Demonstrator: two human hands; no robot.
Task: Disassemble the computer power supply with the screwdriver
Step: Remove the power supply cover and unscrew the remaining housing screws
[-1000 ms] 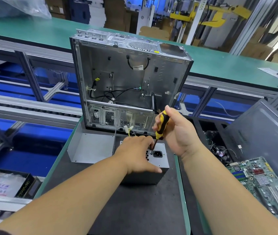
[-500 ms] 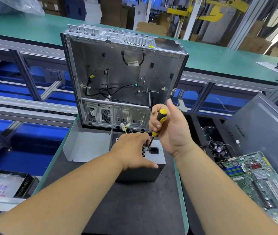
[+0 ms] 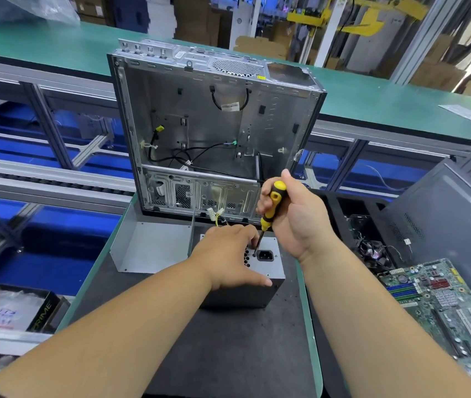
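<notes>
The left hand [image 3: 228, 257] lies fingers-extended on the grey sheet-metal power supply box [image 3: 268, 271] on the black mat [image 3: 228, 349]. Beside those fingers, the right hand [image 3: 297, 222] grips the yellow-and-black-handled screwdriver [image 3: 270, 209], tip beside the black mains socket [image 3: 265, 255]. Beyond stands the open silver steel computer case [image 3: 214, 133].

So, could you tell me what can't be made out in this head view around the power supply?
- Screw under the screwdriver tip: too small, partly behind left hand fingers.
- Power supply top vent: covered by left hand.
- Motherboard: cut off by right edge.
</notes>
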